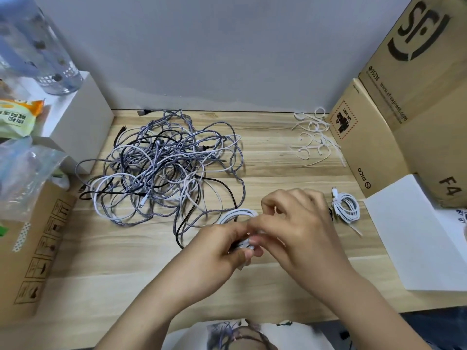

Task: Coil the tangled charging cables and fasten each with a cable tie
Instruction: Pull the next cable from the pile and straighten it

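A big tangle of grey, white and black charging cables (pixel 164 165) lies on the wooden table (pixel 126 261), left of centre. My left hand (pixel 217 251) and my right hand (pixel 298 223) meet over a white coiled cable (pixel 236 213), both pinching it where the fingers join; a cable tie there is mostly hidden by the fingers. A finished white coil (pixel 347 207) with a tie tail sticking out lies just right of my right hand. Loose white cable ties (pixel 314 137) are scattered at the back right.
Cardboard boxes (pixel 379 137) stand along the right edge, with a white sheet (pixel 414 231) in front of them. On the left are a cardboard box (pixel 38 248), plastic bags, a white box (pixel 83 117) and a clear bottle (pixel 43 49). A grey wall runs behind.
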Tool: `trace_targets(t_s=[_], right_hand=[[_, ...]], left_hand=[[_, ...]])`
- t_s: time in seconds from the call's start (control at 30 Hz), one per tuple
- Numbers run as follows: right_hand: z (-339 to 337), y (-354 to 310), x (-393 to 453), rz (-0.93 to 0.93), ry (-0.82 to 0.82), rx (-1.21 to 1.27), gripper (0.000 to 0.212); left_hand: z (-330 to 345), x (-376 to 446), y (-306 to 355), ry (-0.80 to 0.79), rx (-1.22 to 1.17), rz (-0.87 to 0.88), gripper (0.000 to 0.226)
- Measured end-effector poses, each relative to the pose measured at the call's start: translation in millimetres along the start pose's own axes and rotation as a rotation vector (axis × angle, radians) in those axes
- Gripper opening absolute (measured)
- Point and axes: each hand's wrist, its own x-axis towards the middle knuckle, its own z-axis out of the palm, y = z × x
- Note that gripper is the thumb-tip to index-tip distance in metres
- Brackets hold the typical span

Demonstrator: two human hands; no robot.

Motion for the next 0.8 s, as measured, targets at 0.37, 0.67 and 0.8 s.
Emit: trace_targets(t_s=[0.37, 0.67, 0.8], right_hand=[[7, 1, 5, -0.301, -0.037, -0.102, 0.013], [17, -5, 11, -0.102, -0.023, 0.022, 0.007], [17, -9, 18, 0.015, 0.089, 0.186, 0.007]], left_hand=[[-3, 8, -6, -0.048, -0.111, -0.035, 0.028], [-4, 15, -16, 0.138, -0.304, 0.073, 0.023], [-1, 16, -16, 0.295, -0.233, 0.223, 0.013]])
